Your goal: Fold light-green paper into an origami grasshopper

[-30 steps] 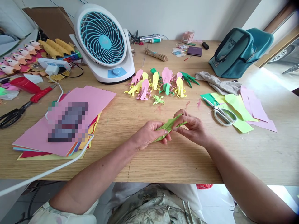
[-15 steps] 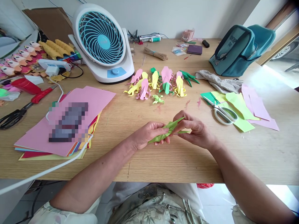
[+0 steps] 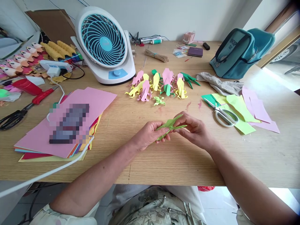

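Observation:
A light green folded paper with pointed strips is held above the front of the table. My left hand pinches its left end between thumb and fingers. Fingers of my right hand are closed at the strips on its right side, thumb and forefinger near the lower strip. Beyond my hands stand several folded paper figures in pink, yellow and green, with a small light green one closest to me.
White-handled scissors lie on green paper pieces at the right. At the left are stacked coloured sheets, a blurred dark object and red-black scissors. A fan and a teal bag stand farther back.
The green paper has turned slightly and its strips now spread apart more visibly. My right hand has shifted a little, its fingers now nearer the strips' ends. The view has tipped slightly.

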Demonstrator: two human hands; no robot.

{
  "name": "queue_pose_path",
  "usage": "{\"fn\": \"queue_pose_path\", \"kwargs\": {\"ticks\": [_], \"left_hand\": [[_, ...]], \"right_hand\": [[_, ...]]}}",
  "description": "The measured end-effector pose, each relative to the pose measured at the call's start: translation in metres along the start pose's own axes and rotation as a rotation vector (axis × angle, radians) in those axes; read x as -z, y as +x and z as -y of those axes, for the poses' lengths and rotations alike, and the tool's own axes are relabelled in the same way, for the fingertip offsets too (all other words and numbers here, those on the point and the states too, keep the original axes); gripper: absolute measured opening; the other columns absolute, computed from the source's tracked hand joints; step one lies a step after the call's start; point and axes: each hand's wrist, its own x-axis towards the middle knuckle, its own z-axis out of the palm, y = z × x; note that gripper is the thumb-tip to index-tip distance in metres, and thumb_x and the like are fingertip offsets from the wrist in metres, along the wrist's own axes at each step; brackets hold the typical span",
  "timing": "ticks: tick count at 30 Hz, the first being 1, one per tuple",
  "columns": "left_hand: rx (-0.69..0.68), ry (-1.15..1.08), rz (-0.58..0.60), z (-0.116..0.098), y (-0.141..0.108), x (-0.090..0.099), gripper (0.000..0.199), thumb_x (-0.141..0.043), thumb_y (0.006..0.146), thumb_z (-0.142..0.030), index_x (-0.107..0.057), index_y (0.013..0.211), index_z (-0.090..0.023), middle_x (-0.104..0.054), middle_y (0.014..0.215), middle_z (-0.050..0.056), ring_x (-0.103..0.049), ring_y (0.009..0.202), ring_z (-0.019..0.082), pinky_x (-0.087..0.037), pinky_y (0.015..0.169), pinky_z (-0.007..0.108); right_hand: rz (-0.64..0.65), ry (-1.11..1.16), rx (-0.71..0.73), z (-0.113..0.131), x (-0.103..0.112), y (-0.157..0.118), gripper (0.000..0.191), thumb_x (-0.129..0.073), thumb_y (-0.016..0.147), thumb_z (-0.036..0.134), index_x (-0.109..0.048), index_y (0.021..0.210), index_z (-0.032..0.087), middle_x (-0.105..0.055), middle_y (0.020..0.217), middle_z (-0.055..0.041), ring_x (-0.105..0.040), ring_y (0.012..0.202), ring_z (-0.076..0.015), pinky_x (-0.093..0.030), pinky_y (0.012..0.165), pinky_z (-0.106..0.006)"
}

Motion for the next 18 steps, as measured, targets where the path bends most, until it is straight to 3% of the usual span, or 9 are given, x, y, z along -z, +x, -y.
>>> {"fn": "queue_pose_path", "kwargs": {"ticks": [5, 10, 14, 18], "left_hand": [[-0.164, 0.293, -0.194, 0.003, -0.002, -0.005, 0.027, -0.058, 0.092, -0.042, -0.062, 0.088, -0.015, -0.068, 0.077, 0.002, -0.056, 0.06, 0.008, -0.04, 0.051, 0.018], [-0.361, 0.593, -0.344, 0.002, -0.005, -0.009, 0.018, -0.057, 0.093, -0.025, -0.065, 0.08, -0.016, -0.069, 0.076, -0.001, -0.059, 0.067, 0.008, -0.043, 0.065, 0.019], [-0.401, 0.646, -0.37, 0.003, -0.004, -0.01, 0.015, -0.057, 0.092, -0.021, -0.064, 0.08, -0.016, -0.068, 0.073, -0.003, -0.057, 0.066, 0.008, -0.041, 0.065, 0.018], [-0.356, 0.603, -0.348, 0.004, -0.003, -0.011, 0.016, -0.056, 0.091, -0.022, -0.064, 0.079, -0.016, -0.067, 0.073, -0.003, -0.059, 0.065, 0.009, -0.044, 0.065, 0.019]], "right_hand": [[-0.15, -0.013, -0.147, 0.006, -0.004, -0.001, 0.02, -0.068, 0.089, 0.04, -0.065, 0.093, 0.02, -0.058, 0.098, -0.0052, -0.058, 0.092, -0.0176, -0.05, 0.081, -0.03], [-0.162, -0.063, -0.362, 0.004, -0.012, -0.001, 0.03, -0.064, 0.089, 0.047, -0.067, 0.08, 0.018, -0.061, 0.089, -0.0045, -0.056, 0.084, -0.0165, -0.046, 0.072, -0.027], [-0.196, 0.058, -0.469, -0.005, -0.018, -0.002, 0.031, -0.07, 0.084, 0.049, -0.068, 0.084, 0.018, -0.066, 0.089, -0.0045, -0.058, 0.08, -0.0164, -0.044, 0.07, -0.028], [-0.215, 0.141, -0.466, -0.009, -0.021, -0.002, 0.03, -0.074, 0.081, 0.047, -0.068, 0.083, 0.018, -0.066, 0.084, -0.0035, -0.058, 0.078, -0.016, -0.043, 0.072, -0.029]]}}
